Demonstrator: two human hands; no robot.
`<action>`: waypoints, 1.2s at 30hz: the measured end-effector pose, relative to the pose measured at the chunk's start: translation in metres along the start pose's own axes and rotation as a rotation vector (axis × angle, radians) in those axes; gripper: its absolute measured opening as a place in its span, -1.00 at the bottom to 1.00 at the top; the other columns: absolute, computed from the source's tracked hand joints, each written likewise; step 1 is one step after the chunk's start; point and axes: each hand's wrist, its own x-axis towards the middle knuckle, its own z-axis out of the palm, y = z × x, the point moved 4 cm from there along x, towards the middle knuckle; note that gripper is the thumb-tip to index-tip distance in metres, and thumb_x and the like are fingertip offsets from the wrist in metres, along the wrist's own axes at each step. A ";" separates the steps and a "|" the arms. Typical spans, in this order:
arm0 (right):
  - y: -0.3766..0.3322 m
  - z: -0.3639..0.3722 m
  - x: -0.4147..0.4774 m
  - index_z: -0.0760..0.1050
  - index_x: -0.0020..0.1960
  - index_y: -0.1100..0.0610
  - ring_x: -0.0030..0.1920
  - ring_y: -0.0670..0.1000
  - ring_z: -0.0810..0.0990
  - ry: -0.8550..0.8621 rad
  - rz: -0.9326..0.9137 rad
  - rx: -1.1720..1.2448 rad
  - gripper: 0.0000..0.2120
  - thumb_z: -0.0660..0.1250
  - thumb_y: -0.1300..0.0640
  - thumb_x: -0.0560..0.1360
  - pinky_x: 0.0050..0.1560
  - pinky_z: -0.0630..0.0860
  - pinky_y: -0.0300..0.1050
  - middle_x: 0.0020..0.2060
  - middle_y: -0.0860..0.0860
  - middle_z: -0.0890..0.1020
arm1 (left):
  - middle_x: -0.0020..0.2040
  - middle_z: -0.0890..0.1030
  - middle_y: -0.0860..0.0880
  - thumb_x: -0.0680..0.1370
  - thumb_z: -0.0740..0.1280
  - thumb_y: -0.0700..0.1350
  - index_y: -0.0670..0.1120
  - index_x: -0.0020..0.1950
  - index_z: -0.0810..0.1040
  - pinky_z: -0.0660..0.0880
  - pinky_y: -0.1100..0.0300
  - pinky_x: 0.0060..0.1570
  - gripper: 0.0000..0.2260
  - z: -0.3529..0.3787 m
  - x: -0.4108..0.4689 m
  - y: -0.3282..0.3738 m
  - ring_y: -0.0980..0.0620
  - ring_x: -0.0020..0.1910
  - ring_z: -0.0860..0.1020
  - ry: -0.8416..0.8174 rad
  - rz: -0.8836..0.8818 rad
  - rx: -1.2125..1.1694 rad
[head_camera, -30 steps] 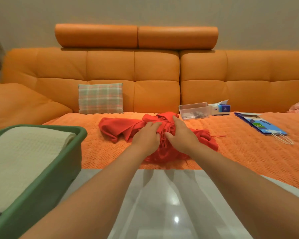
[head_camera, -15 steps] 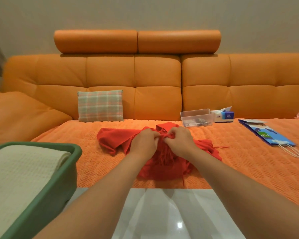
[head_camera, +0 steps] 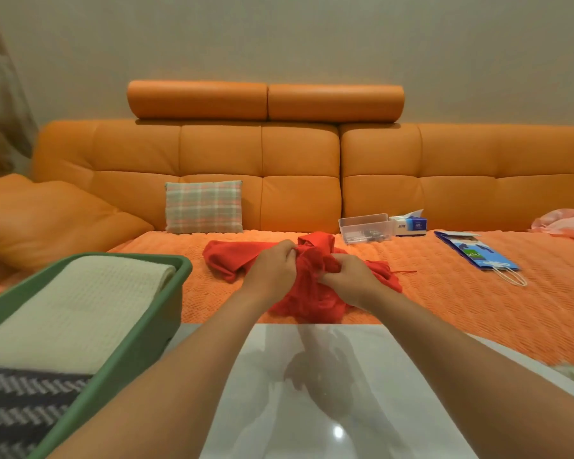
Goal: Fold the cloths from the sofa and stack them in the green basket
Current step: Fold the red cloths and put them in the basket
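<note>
Orange padded sofa (head_camera: 299, 180) fills the background. Its seat is under a bumpy woven orange cover (head_camera: 444, 293), and a glossy white tabletop (head_camera: 312, 392) lies between me and it.

1. Task item: the red cloth (head_camera: 232, 256) lies crumpled on the cover, at the front edge of the seat. It is thin and soft, with loose threads trailing to the right.
2. Left hand (head_camera: 272, 270): fingers (head_camera: 289, 249) curled and pinching a gathered bunch at the top of the heap.
3. Right hand (head_camera: 352, 283): fingers curled and clamped on the bunch just beside the left. I judge I am holding both hands close together to find an edge or corner before spreading the cloth flat.
4. Green basket (head_camera: 140, 326): rigid plastic with a rounded rim, at my left, near the seat, so a folded piece has a short way to go.
5. Contents: a folded cream cloth (head_camera: 80, 309) with a waffle texture, and a dark zigzag-patterned cloth (head_camera: 20, 399) nearer me. Part of the task therefore looks done.
6. Pink cloth (head_camera: 564, 223): crumpled at the far right of the seat, probably next to fold.

Other items, well apart from the work: a plaid cushion (head_camera: 203, 207) against the backrest, a clear plastic box (head_camera: 365, 226) touching a tissue box (head_camera: 410, 224), and a flat blue paper bag (head_camera: 474, 256).
</note>
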 end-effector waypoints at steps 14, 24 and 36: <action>-0.042 0.064 -0.212 0.53 0.20 0.22 -0.24 0.09 0.67 -0.826 0.549 0.192 -0.74 0.34 0.10 0.58 -0.35 0.65 0.04 -0.12 0.16 0.65 | -0.30 0.50 0.05 0.61 0.21 -0.13 -0.04 -0.30 0.46 0.35 0.21 -0.24 -0.73 -0.057 -0.207 0.018 0.07 -0.27 0.45 -0.623 -0.120 0.197; -0.035 0.040 -0.182 0.47 0.37 -0.07 0.09 0.04 0.60 -0.313 0.123 -0.586 -0.47 0.16 0.33 0.50 -0.06 0.57 -0.09 0.21 0.02 0.58 | 0.24 0.55 0.00 0.57 0.17 -0.23 0.03 0.28 0.54 0.45 0.08 0.24 -0.65 -0.057 -0.246 -0.001 0.02 0.22 0.51 -0.343 -0.156 0.288; -0.011 0.086 -0.178 0.59 0.10 0.02 0.36 0.03 0.44 -0.380 -0.262 -0.868 -0.82 0.22 0.07 0.63 0.52 0.00 0.12 0.23 -0.02 0.56 | 0.05 0.56 -0.07 0.45 0.28 -0.26 0.02 0.10 0.66 0.48 0.10 0.02 -0.68 -0.045 -0.248 -0.002 -0.12 0.07 0.55 -0.438 0.038 0.449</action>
